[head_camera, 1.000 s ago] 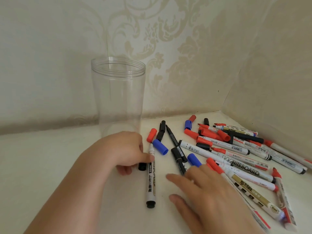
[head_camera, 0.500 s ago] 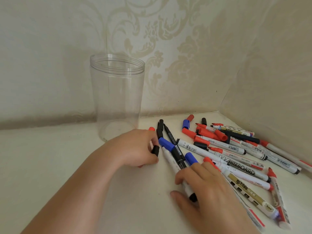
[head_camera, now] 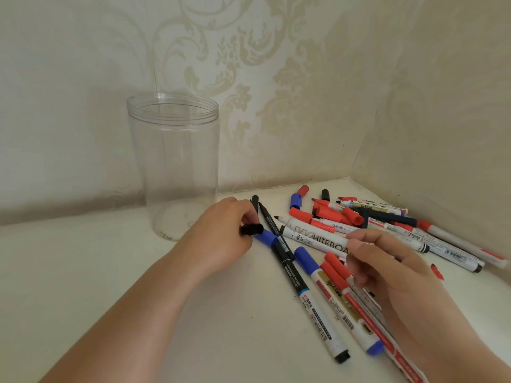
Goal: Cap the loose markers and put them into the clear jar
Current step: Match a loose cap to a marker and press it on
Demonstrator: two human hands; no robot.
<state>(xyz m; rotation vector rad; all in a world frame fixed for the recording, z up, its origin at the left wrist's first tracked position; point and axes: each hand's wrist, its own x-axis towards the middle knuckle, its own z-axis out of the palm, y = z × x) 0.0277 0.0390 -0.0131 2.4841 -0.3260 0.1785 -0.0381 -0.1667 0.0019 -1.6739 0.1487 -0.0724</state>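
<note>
Low over the bench, the left hand [head_camera: 221,239] reaches in from the near edge with its forearm angled toward the back wall, knuckles up and fingers curled. Its fingertips pinch a short black cap [head_camera: 251,229], which pokes out to the right of the hand, just above a blue cap [head_camera: 266,237] lying on the surface. The right hand [head_camera: 387,269] comes in from the near right corner, raised slightly off the bench, thumb and forefinger closed on the barrel of a white marker [head_camera: 312,239] printed with large WHITEBOARD lettering. That marker points left, toward the other hand, and its tip end looks dark; whether it is bare I cannot tell.

Behind the left hand, toward the back edge, the clear jar [head_camera: 174,167] stands upright with its mouth open, and nothing shows inside it.

Between the hands a slim black pen [head_camera: 287,268] lies on the bench, with a blue-capped white marker [head_camera: 318,302] beside it running toward the near edge. Near the bench's back right corner is the pile of markers [head_camera: 401,228], red, black and white barrels crossing one another, with loose red caps [head_camera: 331,212] among them and a blue cap with a red one [head_camera: 298,196] at the pile's left fringe.
</note>
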